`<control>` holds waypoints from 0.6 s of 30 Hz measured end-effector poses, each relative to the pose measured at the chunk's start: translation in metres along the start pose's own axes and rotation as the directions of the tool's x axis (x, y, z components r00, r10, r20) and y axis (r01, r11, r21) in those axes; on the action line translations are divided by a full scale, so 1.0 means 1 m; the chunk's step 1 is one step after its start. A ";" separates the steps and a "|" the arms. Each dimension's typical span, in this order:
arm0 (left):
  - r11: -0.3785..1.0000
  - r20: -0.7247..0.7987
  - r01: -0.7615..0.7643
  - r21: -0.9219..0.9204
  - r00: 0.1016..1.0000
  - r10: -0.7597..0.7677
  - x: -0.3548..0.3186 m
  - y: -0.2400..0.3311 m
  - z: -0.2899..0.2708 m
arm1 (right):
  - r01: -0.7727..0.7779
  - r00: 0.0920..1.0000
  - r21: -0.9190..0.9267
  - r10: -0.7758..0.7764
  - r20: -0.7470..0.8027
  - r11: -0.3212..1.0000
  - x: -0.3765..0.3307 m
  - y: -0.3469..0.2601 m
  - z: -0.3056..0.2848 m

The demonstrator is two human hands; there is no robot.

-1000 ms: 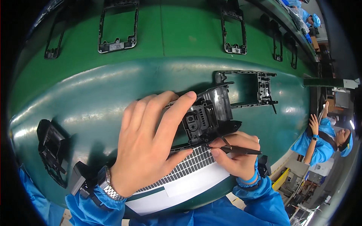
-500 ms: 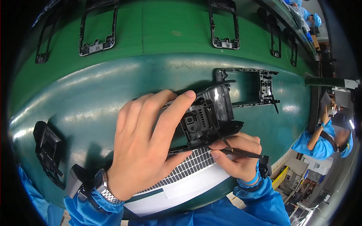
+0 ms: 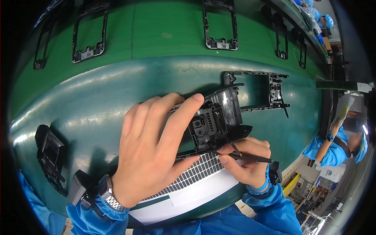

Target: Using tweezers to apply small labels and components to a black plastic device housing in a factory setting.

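Note:
A black plastic housing [image 3: 229, 105] with a camera-like module lies tilted at the middle of the bench. My left hand [image 3: 150, 147] grips it, the fingers over its far side and the thumb along its near edge. In my right hand [image 3: 250, 160], black tweezers [image 3: 252, 158] are pinched, their tips at the housing's near edge. Whether the tips hold anything is too small to tell. Below both hands lies a sheet of small dark rectangles [image 3: 192, 176], partly covered by my left hand.
Just beyond the housing lies another black frame [image 3: 275, 90]. A black plastic part [image 3: 49, 156] rests at the left. White paper [image 3: 213, 192] lies near me. Along the far side, a green belt [image 3: 156, 27] carries several black frames [image 3: 221, 44]. A co-worker [image 3: 338, 145] sits at the right.
The frames on the green belt have shifted left. My hands, the housing and the tweezers have hardly moved. At the right, the co-worker's hand and a pale sheet have changed position.

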State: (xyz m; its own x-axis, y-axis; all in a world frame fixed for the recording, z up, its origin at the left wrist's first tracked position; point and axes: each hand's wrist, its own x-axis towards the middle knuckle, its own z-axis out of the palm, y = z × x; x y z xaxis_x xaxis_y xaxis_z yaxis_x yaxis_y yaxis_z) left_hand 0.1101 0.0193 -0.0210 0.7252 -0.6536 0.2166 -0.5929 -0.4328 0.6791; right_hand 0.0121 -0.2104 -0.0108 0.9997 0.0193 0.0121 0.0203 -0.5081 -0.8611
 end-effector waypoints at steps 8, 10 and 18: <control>1.000 -0.005 0.005 0.002 1.000 -0.005 0.000 0.001 -0.001 | 0.007 1.000 0.001 -0.007 0.013 1.000 0.002 -0.002 -0.002; 1.000 -0.003 0.010 0.012 1.000 -0.010 0.000 0.002 0.000 | 0.016 1.000 -0.015 -0.015 0.023 1.000 0.002 -0.001 -0.003; 1.000 0.006 0.015 0.018 1.000 -0.015 0.008 0.012 0.004 | -0.005 1.000 0.037 0.006 -0.013 0.999 -0.002 0.006 -0.014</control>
State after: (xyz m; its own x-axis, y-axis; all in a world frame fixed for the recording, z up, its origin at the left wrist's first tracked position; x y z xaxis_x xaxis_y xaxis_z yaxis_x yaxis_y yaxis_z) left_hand 0.1073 0.0060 -0.0138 0.7317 -0.6510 0.2019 -0.5882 -0.4535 0.6696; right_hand 0.0100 -0.2259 -0.0086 0.9999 0.0055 0.0136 0.0146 -0.4763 -0.8792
